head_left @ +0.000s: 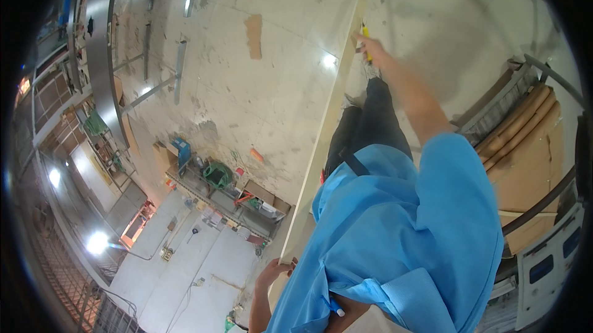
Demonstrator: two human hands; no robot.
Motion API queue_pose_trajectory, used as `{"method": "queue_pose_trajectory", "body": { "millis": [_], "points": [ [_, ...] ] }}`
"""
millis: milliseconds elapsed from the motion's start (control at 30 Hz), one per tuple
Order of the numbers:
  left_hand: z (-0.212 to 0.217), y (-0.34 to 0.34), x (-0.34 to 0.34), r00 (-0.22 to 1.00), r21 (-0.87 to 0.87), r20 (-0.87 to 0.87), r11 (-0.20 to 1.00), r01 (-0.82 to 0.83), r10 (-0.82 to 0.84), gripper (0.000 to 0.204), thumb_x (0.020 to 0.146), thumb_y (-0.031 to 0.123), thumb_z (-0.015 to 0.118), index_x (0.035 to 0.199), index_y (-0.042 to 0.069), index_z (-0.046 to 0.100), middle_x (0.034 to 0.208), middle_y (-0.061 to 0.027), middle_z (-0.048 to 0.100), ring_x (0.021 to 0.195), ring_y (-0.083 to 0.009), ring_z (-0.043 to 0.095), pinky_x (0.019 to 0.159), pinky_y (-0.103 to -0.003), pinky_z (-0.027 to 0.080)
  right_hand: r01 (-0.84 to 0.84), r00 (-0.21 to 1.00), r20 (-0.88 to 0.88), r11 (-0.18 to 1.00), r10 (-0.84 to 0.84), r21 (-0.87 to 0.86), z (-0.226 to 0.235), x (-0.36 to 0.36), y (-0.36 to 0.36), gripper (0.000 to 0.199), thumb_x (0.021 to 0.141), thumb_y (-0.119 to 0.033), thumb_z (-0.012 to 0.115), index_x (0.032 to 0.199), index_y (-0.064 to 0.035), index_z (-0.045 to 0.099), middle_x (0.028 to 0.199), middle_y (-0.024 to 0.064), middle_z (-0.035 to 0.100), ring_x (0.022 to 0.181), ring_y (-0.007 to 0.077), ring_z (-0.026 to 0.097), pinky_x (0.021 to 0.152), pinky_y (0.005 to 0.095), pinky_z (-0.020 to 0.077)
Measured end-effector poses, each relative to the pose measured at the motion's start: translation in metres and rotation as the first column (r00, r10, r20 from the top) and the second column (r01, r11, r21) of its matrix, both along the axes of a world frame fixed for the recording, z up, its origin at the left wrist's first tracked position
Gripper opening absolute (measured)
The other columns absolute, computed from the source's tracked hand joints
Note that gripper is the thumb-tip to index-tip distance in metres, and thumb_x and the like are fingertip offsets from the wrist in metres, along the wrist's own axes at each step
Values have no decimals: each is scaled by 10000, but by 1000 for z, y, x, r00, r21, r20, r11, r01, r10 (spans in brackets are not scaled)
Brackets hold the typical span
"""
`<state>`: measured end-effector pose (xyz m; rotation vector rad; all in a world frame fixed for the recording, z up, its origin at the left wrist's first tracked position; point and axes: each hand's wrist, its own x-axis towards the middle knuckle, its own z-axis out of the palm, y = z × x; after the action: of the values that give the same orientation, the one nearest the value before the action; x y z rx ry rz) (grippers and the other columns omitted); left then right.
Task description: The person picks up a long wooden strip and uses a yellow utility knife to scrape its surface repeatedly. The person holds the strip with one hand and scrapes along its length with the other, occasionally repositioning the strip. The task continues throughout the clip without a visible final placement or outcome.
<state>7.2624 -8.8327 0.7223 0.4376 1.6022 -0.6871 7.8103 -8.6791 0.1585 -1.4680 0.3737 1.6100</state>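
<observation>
A long, narrow cream-coloured strip runs from the top of the view down past my left side. At its lower end my left hand is closed on its edge, the fingers curled round it. My right hand reaches far forward beside the strip's upper part. Its fingers are wrapped round a slim yellow tool, whose working end is too small to make out. Whether that tool touches the strip I cannot tell.
Metal frame bars and a torn cardboard piece lie on the pale floor. A low bench with tools and a green coil stands at left. Folded cardboard leans at right, beside a grey rail.
</observation>
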Motion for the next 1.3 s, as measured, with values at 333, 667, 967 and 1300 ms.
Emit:
{"method": "queue_pose_trajectory", "body": {
  "millis": [333, 667, 967, 1300],
  "points": [
    [-133, 106, 85, 716, 293, 667, 956, 3, -206, 776, 1076, 560, 487, 1586, -13, 374, 1601, -168, 447, 1492, -285, 402, 1222, -451, 323, 305, 939, -214, 938, -268, 163, 95, -54, 17, 293, 910, -181, 833, 874, -116, 550, 649, -27, 486, 456, 103, 403, 448, 293, 337],
    [-294, 174, 245, 753, 34, 658, 999, -26, -3, 545, 1063, 515, 574, 1302, 26, 554, 1040, -121, 673, 911, -230, 670, 832, -378, 560, 17, 998, 50, 963, -31, 269, 208, -90, -41, 258, 958, -243, 774, 956, -47, 606, 612, -21, 521, 443, 93, 470, 440, 293, 366],
    [-260, 179, 276, 766, 378, 636, 904, -200, -97, 425, 1046, 443, 649, 1072, 20, 616, 801, -74, 624, 684, -153, 586, 636, -328, 526, -801, -89, 984, 576, 154, -163, 313, -37, -84, 311, 1012, -324, 643, 1217, -92, 611, 964, 128, 658, 822, 335, 701, 702, 457, 561],
    [-221, 214, 294, 684, 475, 702, 846, -242, -198, 402, 1030, 394, 685, 1044, -5, 640, 756, -70, 625, 609, -148, 572, 567, -309, 481, -784, -297, 950, 542, 99, -301, 363, -22, -44, 406, 976, -275, 686, 1335, -98, 619, 968, 135, 656, 845, 364, 685, 707, 474, 557]
  ]
}}
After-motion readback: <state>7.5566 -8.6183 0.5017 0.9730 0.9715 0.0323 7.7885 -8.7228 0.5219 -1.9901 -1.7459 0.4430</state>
